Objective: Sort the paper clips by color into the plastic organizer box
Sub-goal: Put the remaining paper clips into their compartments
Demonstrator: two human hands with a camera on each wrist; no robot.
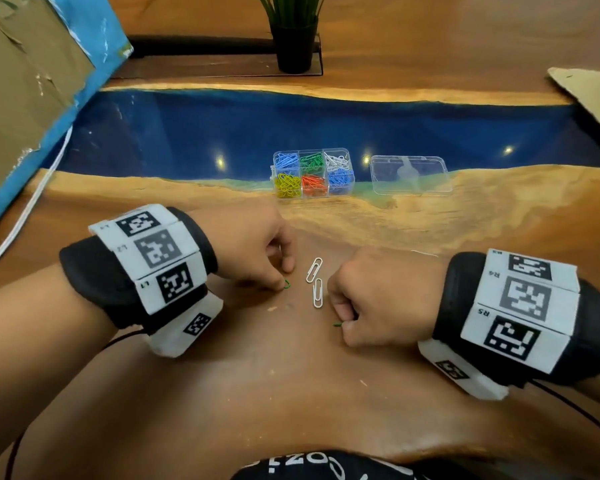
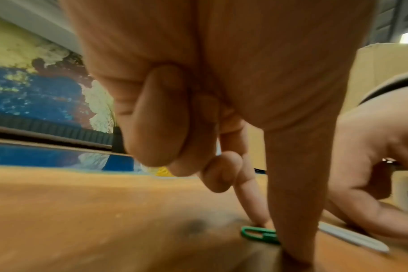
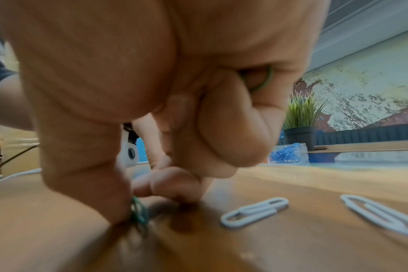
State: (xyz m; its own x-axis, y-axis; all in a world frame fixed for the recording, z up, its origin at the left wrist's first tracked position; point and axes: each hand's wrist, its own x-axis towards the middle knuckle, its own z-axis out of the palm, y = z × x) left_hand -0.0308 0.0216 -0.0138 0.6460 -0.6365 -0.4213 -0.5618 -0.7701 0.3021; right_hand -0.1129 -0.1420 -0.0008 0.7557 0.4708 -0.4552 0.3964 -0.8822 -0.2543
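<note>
Presently, nearer the person than the organizer box (image 1: 313, 176), left hand (image 1: 257, 247) pinches a green clip (image 2: 259, 234) flat on the table (image 1: 291, 393), right hand (image 1: 378, 296) grips another green clip (image 1: 336, 325); light, stiff, slippery wire, best nipped at the loop.

Near the tabletop's (image 1: 291, 393) far edge we see a potted plant (image 1: 293, 32). Cardboard with a blue border (image 1: 32, 91) leans at the far left corner, another cardboard piece (image 1: 589, 95) at the right edge.

Wooden table (image 1: 326, 393) with blue resin river (image 1: 222, 126); potted plant (image 1: 293, 32) behind; cardboard (image 1: 21, 81) left; peeling painted wall (image 3: 361, 88).
</note>
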